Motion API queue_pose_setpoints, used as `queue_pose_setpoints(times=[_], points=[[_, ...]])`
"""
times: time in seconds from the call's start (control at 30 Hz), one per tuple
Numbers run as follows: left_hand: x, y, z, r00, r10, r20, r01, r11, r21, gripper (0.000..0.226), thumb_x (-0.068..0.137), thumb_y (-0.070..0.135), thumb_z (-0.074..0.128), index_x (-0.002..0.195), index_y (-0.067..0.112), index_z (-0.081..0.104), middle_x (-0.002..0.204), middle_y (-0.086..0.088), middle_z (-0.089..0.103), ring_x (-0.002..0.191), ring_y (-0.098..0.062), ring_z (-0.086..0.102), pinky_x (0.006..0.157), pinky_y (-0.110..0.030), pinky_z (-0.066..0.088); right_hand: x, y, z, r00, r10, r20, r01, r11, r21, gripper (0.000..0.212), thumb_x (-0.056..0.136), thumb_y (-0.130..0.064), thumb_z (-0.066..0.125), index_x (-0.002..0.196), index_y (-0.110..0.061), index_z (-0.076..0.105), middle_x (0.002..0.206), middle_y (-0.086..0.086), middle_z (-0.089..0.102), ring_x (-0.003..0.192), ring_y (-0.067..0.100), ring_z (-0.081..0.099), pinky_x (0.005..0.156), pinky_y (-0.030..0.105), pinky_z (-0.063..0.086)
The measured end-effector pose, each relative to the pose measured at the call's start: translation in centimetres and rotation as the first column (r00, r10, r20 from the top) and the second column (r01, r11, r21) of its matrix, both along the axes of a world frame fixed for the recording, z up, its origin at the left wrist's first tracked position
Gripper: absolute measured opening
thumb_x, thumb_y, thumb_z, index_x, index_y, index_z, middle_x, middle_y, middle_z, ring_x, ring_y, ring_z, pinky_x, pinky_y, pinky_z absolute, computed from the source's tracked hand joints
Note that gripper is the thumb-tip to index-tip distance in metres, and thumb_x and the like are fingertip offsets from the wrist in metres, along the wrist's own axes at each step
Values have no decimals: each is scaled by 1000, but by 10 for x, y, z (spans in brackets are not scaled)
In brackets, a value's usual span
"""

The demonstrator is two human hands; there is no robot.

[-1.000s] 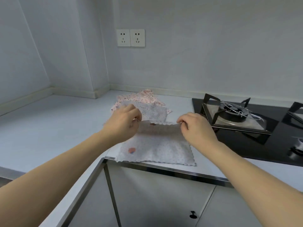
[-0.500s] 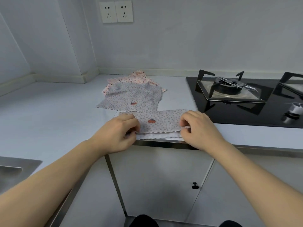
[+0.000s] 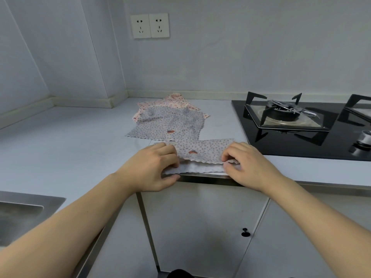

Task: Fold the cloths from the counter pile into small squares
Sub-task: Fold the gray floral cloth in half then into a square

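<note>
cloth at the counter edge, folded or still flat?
Folded once, not yet a square. The front cloth is a long strip, its printed layer doubled over the white underside. The left hand and right hand pinch its ends.

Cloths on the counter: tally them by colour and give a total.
Grey spotted cloths: 2, the folded cloth held at its corners by the left hand and right hand, and the flat cloth behind it.
Pink cloths: at least 1, the pink cloth partly hidden beneath.
Total: 3 visible.
</note>
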State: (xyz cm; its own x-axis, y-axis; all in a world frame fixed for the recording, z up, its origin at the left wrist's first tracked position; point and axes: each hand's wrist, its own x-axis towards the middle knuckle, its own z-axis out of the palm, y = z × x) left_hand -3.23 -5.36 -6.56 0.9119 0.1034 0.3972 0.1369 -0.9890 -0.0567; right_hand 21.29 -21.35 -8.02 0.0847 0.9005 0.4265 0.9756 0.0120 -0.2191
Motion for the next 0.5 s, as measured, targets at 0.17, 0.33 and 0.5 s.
queue_pose_setpoints(times=[0.17, 0.33, 0.5], points=[[-1, -2, 4, 996, -10, 88, 7, 999, 39, 10, 84, 17, 59, 76, 14, 63, 83, 1, 57, 71, -19, 51, 63, -30, 45, 2, 1, 3, 998, 15, 59, -9, 995, -101, 59, 73, -79, 43, 104, -30, 56, 102, -17, 50, 98, 4, 43, 88, 24, 35], [-5, 4, 8, 988, 63, 143, -78, 992, 99, 14, 85, 19, 52, 77, 13, 62, 83, -1, 57, 69, -22, 52, 61, -31, 44, 3, 2, 2, 1000, -9, -14, 8, 996, -94, 63, 75, -73, 46, 112, -24, 60, 104, -15, 49, 102, 6, 43, 89, 25, 33], [-4, 4, 11, 966, 132, 223, -151, 986, 70, 18, 85, 21, 50, 79, 12, 65, 85, -1, 60, 69, -24, 57, 58, -33, 48, 8, 8, 3, 944, -77, -321, 73, 997, -26, 15, 93, -28, 60, 92, -14, 65, 92, -5, 59, 94, 15, 55, 83, 30, 43]])
